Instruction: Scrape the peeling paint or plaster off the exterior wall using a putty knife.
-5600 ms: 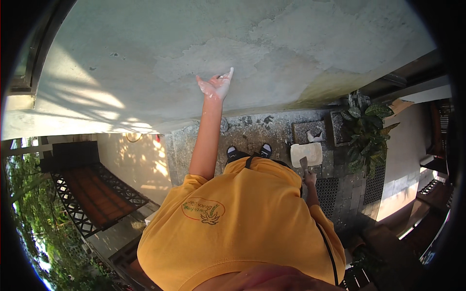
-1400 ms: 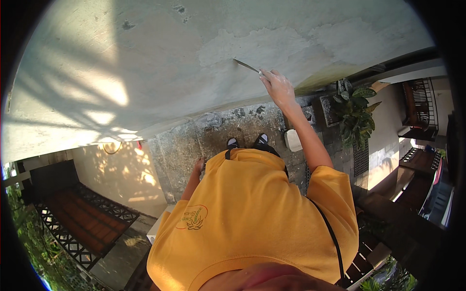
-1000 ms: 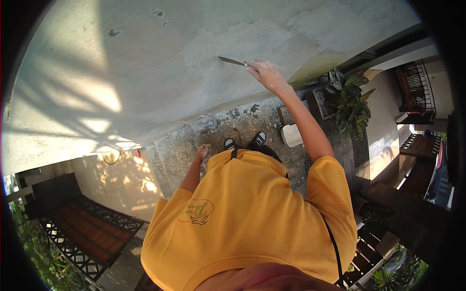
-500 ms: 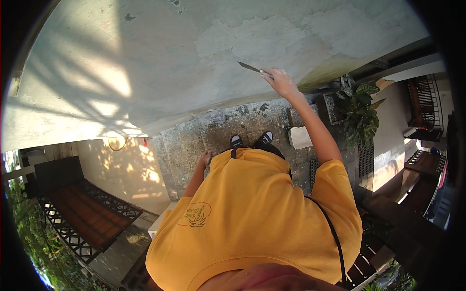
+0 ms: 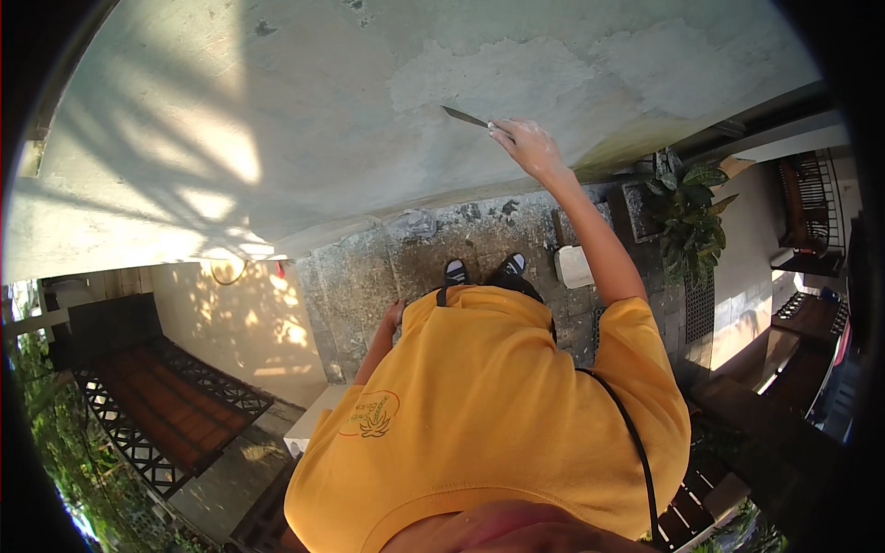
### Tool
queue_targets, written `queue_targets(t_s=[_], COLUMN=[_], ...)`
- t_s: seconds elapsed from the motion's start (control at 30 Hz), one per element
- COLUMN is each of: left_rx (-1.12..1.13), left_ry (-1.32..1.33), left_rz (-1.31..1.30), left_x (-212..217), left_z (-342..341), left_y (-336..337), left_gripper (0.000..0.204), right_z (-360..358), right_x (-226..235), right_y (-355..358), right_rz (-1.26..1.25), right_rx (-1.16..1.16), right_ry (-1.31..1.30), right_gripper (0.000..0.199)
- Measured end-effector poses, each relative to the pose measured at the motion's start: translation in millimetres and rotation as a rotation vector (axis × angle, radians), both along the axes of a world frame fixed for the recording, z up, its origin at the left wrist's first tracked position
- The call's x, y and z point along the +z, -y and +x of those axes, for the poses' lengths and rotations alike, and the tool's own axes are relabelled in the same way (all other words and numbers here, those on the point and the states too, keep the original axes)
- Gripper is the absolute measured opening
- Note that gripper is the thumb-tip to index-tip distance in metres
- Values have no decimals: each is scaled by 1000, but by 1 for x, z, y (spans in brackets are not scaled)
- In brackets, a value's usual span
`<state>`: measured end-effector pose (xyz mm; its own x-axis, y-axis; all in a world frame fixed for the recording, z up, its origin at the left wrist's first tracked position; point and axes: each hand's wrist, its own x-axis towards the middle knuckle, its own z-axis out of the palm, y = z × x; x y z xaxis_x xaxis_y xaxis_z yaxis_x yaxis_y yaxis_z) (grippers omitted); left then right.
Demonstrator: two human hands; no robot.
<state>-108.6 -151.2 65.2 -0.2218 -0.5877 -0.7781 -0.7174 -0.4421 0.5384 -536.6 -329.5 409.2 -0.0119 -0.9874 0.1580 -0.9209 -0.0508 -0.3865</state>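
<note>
My right hand (image 5: 531,149), dusted with white, is closed round the handle of a putty knife (image 5: 466,117). The flat blade points left and lies at or close to the wall (image 5: 313,120); I cannot tell whether it touches. Pale, rough-edged patches (image 5: 489,74) of filler cover the wall above and beyond the blade. My left hand (image 5: 395,313) hangs low at my left side, partly behind my yellow shirt, and its fingers cannot be made out.
A crumpled clear plastic bag (image 5: 419,222) lies at the wall's foot. On the paving right of my feet stands a whitish block-like container (image 5: 573,265). A leafy potted plant (image 5: 690,217) is farther right, and a dark bench (image 5: 175,396) stands left.
My right hand and the putty knife have shifted slightly left along the wall, the blade now tilted a little more steeply. The whole view has moved slightly.
</note>
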Motion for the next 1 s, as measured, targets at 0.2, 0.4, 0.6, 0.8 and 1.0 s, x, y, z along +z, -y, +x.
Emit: queue_targets(t_s=[0.2,0.4,0.6,0.8,1.0], left_rx=[503,526,141,280,560], left_ry=[-219,-210,-98,-113,-215], left_rz=[151,131,-46,15,36], left_x=[-16,-38,-30,-40,-21], left_z=[-8,23,33,27,11], left_y=[18,10,-3,8,16], left_gripper=[42,42,42,41,32], right_z=[3,-19,-12,2,24], right_x=[27,60,86,74,73], right_y=[4,-8,-26,-24,-26], right_rz=[8,-96,-135,-53,87], right_rx=[-2,-37,-93,-103,-84], right_ry=[47,91,309,485,828], right_gripper=[34,36,36,35,35])
